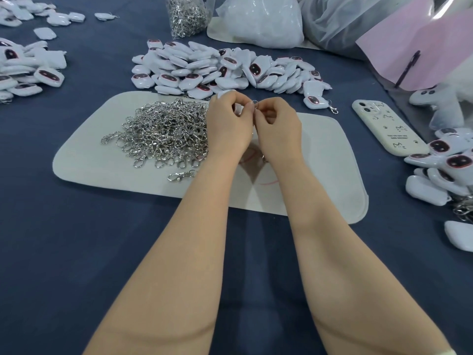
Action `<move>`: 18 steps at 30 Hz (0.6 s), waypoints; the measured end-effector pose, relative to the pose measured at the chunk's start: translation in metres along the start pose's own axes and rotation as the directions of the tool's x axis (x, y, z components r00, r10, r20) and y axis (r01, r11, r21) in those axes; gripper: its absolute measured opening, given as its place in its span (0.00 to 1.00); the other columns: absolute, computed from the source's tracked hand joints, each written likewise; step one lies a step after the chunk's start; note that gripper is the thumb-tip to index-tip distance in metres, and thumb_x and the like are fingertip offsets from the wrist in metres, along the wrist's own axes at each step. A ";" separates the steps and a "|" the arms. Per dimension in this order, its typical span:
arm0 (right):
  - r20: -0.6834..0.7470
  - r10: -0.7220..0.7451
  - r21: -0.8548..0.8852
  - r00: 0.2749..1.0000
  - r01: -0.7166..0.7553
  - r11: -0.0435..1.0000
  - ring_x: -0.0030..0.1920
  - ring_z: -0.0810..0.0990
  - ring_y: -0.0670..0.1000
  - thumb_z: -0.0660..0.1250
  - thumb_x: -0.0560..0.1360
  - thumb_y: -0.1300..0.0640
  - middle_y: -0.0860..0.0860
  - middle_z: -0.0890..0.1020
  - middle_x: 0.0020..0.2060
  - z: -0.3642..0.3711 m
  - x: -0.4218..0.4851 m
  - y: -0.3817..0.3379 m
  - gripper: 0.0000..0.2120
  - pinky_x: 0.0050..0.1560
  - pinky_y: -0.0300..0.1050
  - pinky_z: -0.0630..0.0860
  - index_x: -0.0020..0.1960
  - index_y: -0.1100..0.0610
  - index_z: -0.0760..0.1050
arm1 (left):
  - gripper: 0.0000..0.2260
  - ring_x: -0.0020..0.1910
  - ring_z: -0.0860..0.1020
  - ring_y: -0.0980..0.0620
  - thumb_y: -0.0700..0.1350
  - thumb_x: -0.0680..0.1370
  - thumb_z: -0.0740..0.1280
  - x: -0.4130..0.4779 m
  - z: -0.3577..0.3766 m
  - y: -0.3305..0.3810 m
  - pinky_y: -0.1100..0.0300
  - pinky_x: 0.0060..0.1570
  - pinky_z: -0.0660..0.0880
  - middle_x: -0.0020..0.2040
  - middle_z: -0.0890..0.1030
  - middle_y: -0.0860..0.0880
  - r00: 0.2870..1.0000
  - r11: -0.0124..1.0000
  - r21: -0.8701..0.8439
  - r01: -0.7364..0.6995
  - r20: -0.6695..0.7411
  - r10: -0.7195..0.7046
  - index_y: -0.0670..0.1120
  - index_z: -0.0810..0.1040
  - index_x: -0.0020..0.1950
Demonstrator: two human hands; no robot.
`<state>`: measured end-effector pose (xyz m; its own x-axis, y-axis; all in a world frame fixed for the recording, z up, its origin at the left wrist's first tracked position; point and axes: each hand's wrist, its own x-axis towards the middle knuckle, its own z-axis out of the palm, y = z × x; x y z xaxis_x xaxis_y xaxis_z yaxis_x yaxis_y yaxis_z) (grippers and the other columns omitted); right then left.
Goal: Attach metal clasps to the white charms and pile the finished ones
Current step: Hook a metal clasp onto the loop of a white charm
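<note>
Centre frame: I see the left hand [229,124] gripping a glossy white rounded-square charm [225,94]; the right hand [277,126] pinches a small silver metal clasp [256,102] beside it.

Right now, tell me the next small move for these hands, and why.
Probably finish hooking the clasp ring onto the white charm: the left hand grips the charm and the right hand pinches the ring beside it. Whether they are linked yet cannot be told.
</note>
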<state>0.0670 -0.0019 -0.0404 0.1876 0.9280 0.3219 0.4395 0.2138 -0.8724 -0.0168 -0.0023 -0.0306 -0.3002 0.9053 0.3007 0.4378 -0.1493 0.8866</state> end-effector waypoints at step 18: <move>-0.061 -0.096 -0.150 0.994 0.086 0.985 0.49 0.76 0.51 0.61 0.76 0.64 0.52 0.79 0.47 -0.002 -0.001 -0.002 0.06 0.53 0.48 0.73 0.52 0.60 0.75 | 0.06 0.55 0.74 0.46 0.44 0.78 0.64 -0.007 0.001 0.001 0.57 0.52 0.72 0.60 0.72 0.43 0.994 0.975 0.194 -0.107 0.057 0.098 0.45 0.79 0.49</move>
<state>0.0679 -0.0039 -0.0387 0.1978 0.8829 0.4259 0.5809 0.2444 -0.7764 -0.0135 -0.0080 -0.0323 -0.2068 0.9076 0.3653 0.6235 -0.1655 0.7641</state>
